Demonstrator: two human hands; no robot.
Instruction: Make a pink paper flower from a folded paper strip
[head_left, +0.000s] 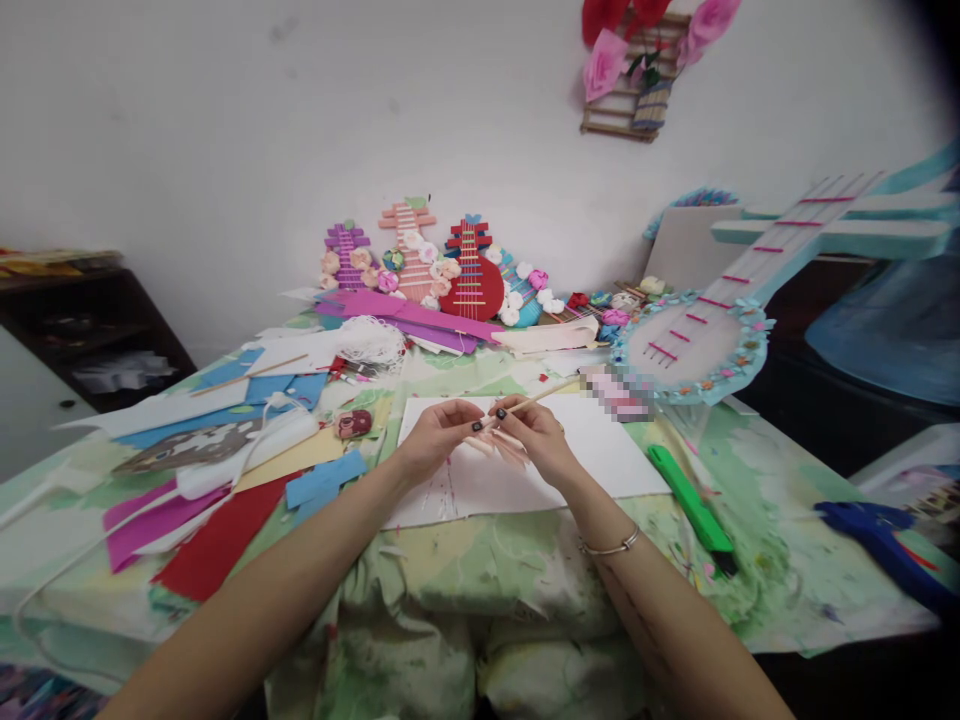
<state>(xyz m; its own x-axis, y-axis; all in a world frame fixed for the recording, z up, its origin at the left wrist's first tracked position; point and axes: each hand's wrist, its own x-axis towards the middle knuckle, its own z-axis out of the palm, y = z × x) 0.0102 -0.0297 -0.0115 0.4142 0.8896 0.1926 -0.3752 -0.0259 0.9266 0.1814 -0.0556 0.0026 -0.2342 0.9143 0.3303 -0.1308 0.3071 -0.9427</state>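
Note:
Over a white sheet of paper (600, 460), my two hands meet at the fingertips. My left hand (439, 440) is closed in a pinch on a folded piece of pale pink paper (508, 448), whose layered edges hang below the fingers. My right hand (544, 440) pinches beside it, with a thin wooden stick (551, 390) slanting up and away to the right from its fingers. The fingers hide how the stick and the pink paper touch. Small marks or threads lie on the sheet below my left hand.
A green utility knife (690, 505) lies right, with a blue-handled tool (885, 540) beyond it. Coloured sheets, like the red one (225, 540), and a white cord lie left. Behind stand small craft lutes (472, 285); a larger light-blue one (686, 345) leans at right.

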